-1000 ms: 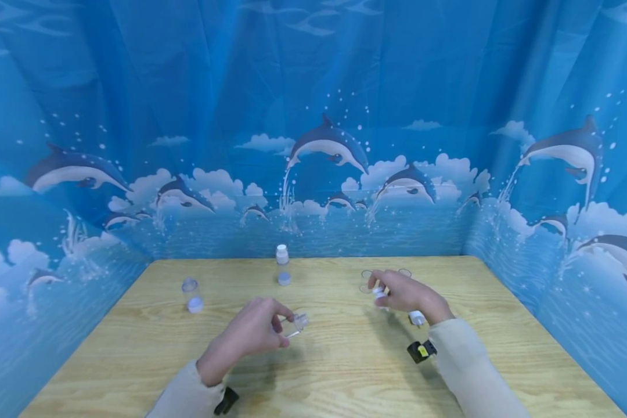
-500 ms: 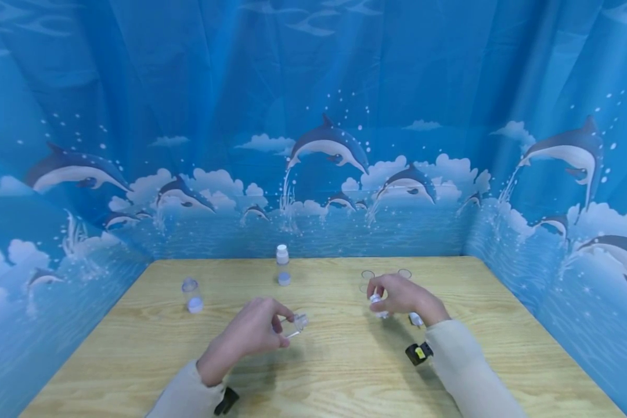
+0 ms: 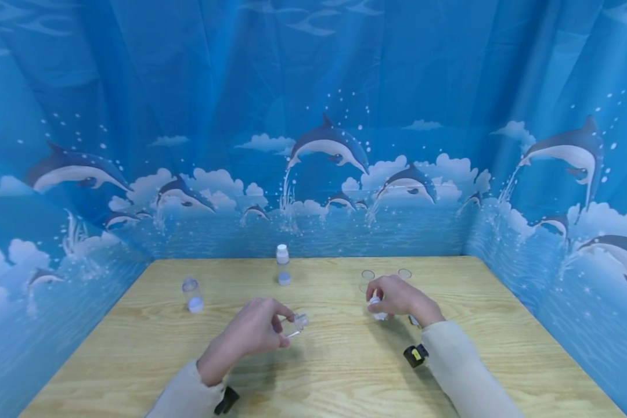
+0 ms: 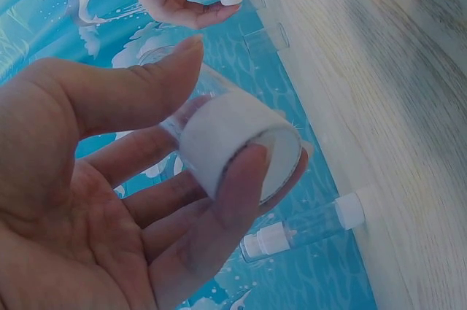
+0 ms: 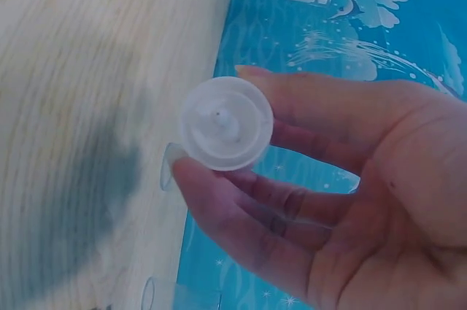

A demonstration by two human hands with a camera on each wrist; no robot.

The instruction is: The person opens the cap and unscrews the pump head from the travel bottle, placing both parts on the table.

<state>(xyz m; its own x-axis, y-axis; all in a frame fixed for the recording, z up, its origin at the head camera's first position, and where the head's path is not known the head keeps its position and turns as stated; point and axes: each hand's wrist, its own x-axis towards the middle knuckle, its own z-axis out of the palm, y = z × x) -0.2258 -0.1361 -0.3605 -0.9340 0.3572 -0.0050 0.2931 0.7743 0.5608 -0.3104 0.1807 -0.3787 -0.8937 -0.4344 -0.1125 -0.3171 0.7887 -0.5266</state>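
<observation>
In the head view my left hand [image 3: 253, 328] holds a clear bottle [image 3: 301, 321] tilted above the table, its open neck facing right. The left wrist view shows its white base [image 4: 222, 135] between thumb and fingers. My right hand [image 3: 399, 296] pinches a white pump head [image 3: 379, 315] above the right side of the table. The right wrist view looks straight at the hollow underside of that pump head [image 5: 226, 124], a small nozzle at its middle. The two hands are apart. Part of another white piece [image 3: 414, 320] lies behind the right wrist, mostly hidden.
An upright bottle with a white pump top [image 3: 283, 264] stands at the table's back. An open clear bottle [image 3: 192, 295] stands at left. Clear caps [image 3: 404, 273] stand behind the right hand. A blue dolphin curtain [image 3: 313, 116] borders the wooden table [image 3: 324, 377].
My right hand has moved slightly left and nearer to me, turning the pump head so its underside tips down. The left hand and its bottle have stayed put.
</observation>
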